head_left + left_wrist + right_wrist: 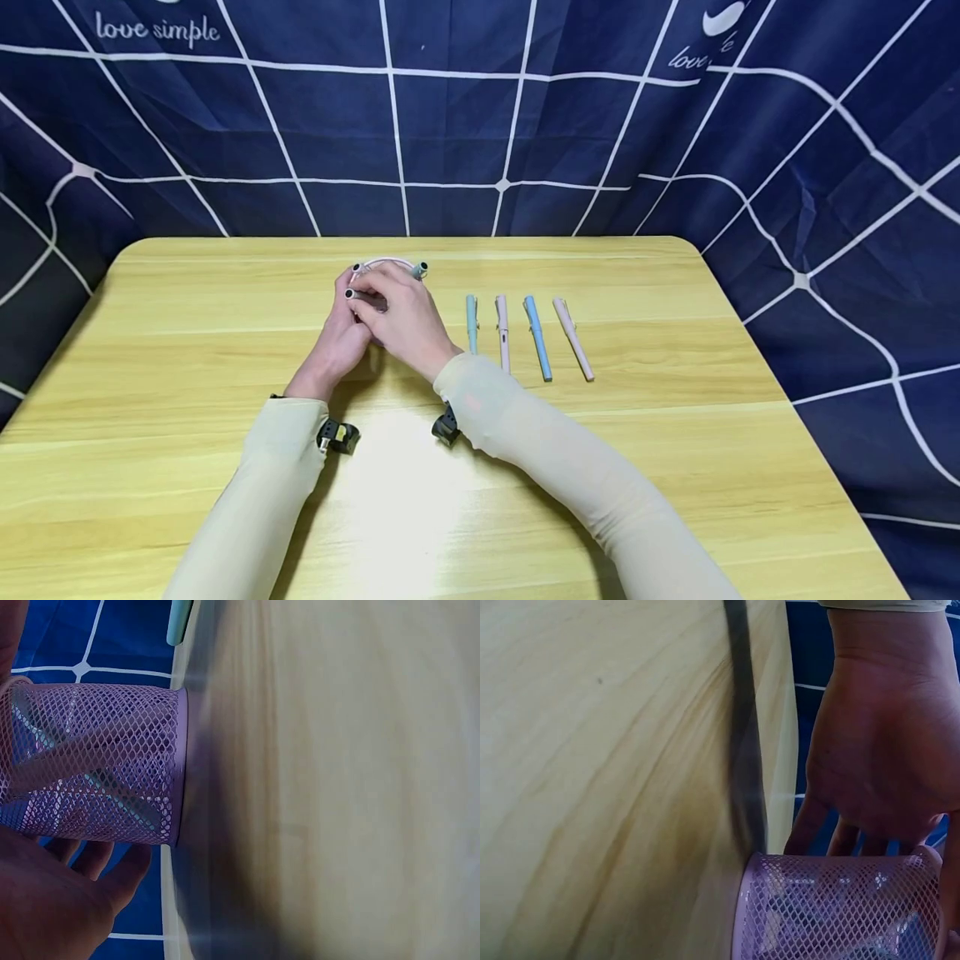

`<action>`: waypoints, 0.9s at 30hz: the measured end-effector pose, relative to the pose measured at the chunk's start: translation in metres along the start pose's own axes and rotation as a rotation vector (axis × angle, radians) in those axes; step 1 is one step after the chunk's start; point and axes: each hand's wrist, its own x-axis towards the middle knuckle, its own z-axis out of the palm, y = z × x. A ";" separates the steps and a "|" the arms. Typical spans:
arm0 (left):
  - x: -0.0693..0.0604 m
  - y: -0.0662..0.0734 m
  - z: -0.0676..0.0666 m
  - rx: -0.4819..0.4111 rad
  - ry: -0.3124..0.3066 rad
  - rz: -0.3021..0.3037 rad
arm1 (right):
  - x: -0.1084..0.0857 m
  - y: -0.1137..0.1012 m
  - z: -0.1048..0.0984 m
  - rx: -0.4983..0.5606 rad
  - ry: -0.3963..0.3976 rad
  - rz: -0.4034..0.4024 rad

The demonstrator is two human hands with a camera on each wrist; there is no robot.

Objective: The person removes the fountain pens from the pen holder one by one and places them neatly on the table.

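Observation:
A pink mesh pen holder (97,757) stands upright at the table's back left, with several pens inside showing through the mesh. My left hand (339,337) holds it from the left side, fingers curled round it in the left wrist view. Over its mouth, my right hand (405,317) pinches a pen (350,293) near its upper end. Two other pen tops, one whitish (357,267) and one green (419,270), poke out above the rim. Much of the holder hides behind my hands in the head view.
Right of the holder lie a green pen (472,321), a pale purple pen (502,325), a blue pen (537,337) and a pale pink pen (573,340) in a row. The wooden table (187,458) ends at a dark blue curtain (450,125) behind.

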 end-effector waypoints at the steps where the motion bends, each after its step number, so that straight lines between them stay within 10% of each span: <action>1: 0.000 0.000 0.000 0.008 0.004 0.004 | 0.000 0.000 0.000 0.006 0.015 -0.017; 27: 0.003 0.003 0.005 -0.205 0.019 -0.033 | -0.001 0.009 -0.018 0.435 0.286 -0.108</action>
